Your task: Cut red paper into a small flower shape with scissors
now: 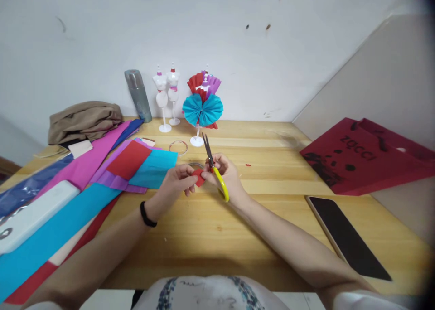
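Observation:
A small piece of red paper [199,177] is pinched between the fingertips of both my hands, above the middle of the wooden table. My left hand [180,179], with a black band at the wrist, grips its left side. Scissors [220,183] with yellow handles hang on my right hand [226,171], their dark blades pointing up and away; the thumb and a finger of that hand also touch the paper. Beyond my hands stands a white mini mannequin [197,141] dressed in folded red, purple and blue paper [203,110].
Two bare white mannequins [164,128] and a grey bottle [138,97] stand by the wall. Colored paper sheets [152,167], a white power strip [44,212] and brown cloth [84,119] cover the left. A phone [350,237] and red bag [367,158] lie right.

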Demonstrator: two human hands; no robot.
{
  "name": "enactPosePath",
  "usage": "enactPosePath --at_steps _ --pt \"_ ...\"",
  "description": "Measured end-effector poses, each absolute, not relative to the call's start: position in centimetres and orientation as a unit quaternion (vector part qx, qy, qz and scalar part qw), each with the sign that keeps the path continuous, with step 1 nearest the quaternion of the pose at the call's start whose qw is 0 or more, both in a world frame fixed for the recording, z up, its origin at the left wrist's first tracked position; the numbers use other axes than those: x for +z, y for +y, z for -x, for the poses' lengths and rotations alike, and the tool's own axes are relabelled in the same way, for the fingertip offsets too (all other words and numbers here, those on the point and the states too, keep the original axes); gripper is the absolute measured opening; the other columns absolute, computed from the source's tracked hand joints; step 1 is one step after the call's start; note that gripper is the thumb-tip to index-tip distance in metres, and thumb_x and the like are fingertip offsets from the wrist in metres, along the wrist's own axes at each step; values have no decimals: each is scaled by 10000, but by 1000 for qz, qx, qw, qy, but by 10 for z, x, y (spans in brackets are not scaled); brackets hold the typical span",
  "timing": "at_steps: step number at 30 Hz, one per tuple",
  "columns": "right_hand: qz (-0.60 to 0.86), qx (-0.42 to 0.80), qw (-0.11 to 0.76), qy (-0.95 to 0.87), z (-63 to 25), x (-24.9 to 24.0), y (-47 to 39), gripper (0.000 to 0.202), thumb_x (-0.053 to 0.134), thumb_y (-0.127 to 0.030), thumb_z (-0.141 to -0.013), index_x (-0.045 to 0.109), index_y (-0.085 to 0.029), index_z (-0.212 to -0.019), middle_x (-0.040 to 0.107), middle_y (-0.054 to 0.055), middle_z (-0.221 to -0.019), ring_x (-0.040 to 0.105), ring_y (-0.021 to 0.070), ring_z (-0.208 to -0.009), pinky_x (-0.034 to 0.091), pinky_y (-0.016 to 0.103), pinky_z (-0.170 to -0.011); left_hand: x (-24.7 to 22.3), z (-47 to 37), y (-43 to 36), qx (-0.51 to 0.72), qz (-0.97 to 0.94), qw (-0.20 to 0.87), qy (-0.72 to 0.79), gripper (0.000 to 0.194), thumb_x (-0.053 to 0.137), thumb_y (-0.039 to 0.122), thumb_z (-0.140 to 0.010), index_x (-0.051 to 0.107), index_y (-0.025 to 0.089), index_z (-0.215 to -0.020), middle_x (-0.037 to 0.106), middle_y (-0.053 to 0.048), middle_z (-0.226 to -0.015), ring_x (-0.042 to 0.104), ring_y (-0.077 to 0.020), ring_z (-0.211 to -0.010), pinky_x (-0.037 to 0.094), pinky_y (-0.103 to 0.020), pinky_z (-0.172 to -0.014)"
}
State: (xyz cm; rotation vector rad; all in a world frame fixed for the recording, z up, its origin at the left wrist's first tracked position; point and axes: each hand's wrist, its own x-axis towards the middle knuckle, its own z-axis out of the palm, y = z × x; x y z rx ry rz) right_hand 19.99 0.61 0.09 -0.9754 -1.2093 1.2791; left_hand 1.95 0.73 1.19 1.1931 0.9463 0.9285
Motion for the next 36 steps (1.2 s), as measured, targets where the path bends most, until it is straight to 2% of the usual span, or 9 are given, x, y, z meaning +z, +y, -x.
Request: enactPosePath --at_steps 5,10,15,19,25,31,36 --pt "414 548 548 -478 -194 -5 0 564 1016 -443 -644 582 -276 -963 607 -72 -715 486 125 -575 419 245 -512 0 -25 -4 455 -466 635 415 292 946 403 -670 746 191 -687 634 23 -591 525 -98 -531 407 -234 -517" --pt "391 581 531 -477 -191 -11 -3 610 1058 -434 -605 574 -262 -934 561 -96 -683 452 96 -546 420 237 -524 -5 -25 -9 522 -410 636 394 327 1012 412 -651 787 192 -737 724 -7 -702 579 -116 -613 466 -245 -567" --pt "386 604 511 -475 -191 -14 -6 622 1054 -475 -639 562 -263 -955 570 -100 -678 428 83 -508 348 224 -480 -10 -28 -9 517 -384 663 382 359 1040 425 -618 804 181 -735 706 -5 -651 558 -103 -547 447 -245 -539" --pt "388 609 463 -514 -198 -10 -3 639 1040 -548 -656 560 -263 -968 570 -81 -732 451 98 -545 369 245 -519 -14 -26 -6 524 -368 660 392 341 1048 401 -591 799 186 -682 723 -5 -652 580 -105 -555 459 -245 -549" --pt "398 464 404 -681 -219 2 10 510 908 -602 -802 577 -249 -962 520 -51 -785 493 163 -694 413 308 -669 -1 -19 8 546 -394 658 336 285 1038 360 -702 816 188 -751 813 -34 -789 728 -160 -757 579 -281 -727" --pt "421 252 370 -789 -235 13 13 410 829 -584 -897 686 -221 -1019 644 27 -887 559 204 -760 465 345 -726 4 -25 25 533 -433 674 272 340 1047 433 -735 832 194 -846 823 -37 -788 748 -159 -710 607 -275 -684" --pt "444 176 344 -809 -240 14 13 384 798 -570 -953 747 -213 -1085 675 62 -925 556 200 -726 460 330 -686 -6 -33 33 552 -456 650 253 340 1034 483 -750 851 221 -867 830 -29 -819 751 -152 -694 628 -273 -669"
